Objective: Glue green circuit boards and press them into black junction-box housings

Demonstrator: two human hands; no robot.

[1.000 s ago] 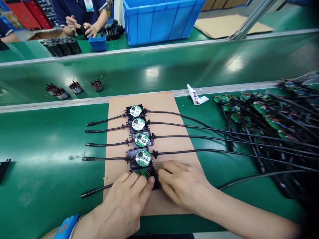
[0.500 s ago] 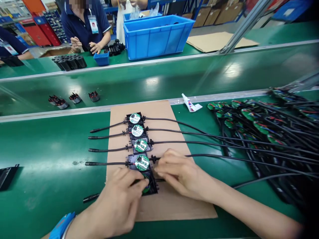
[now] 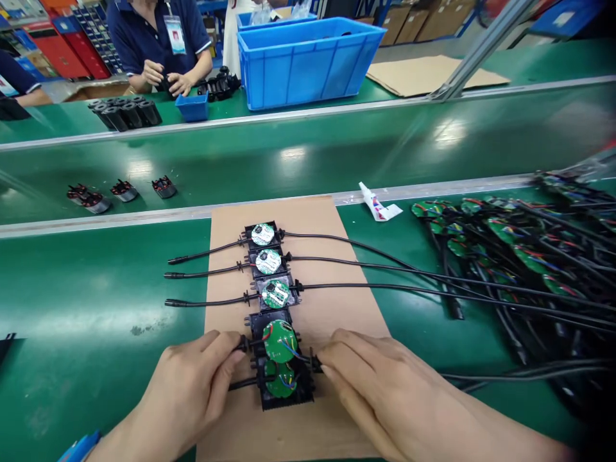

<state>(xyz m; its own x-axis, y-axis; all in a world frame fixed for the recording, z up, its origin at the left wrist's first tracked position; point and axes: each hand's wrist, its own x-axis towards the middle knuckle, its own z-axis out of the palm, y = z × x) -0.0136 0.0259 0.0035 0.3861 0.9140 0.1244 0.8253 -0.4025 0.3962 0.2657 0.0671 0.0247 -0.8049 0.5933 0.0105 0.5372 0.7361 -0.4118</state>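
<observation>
A brown cardboard sheet (image 3: 317, 218) lies on the green bench and carries a column of black housings, each with a round green circuit board and black cables out both sides. My left hand (image 3: 192, 391) is closed, pinching the left-side cables of the two nearest housings (image 3: 282, 366). My right hand (image 3: 380, 378) presses its fingertips against the right side of those same housings, fingers together, where the cables come out. The nearest two boards (image 3: 280, 340) sit tilted with coloured wires showing. Three further housings (image 3: 268, 262) lie untouched beyond.
A heap of green boards with black cables (image 3: 520, 256) fills the right side. A small white tube (image 3: 378, 204) lies by the conveyor rail. Small motor parts (image 3: 122, 190) ride the conveyor. A blue crate (image 3: 308, 58) and a seated co-worker (image 3: 158, 45) are across.
My hands have drawn the two nearest housings toward me; the fourth board has come up tilted. My left hand has shifted from the board to the left cables. The motor parts moved left.
</observation>
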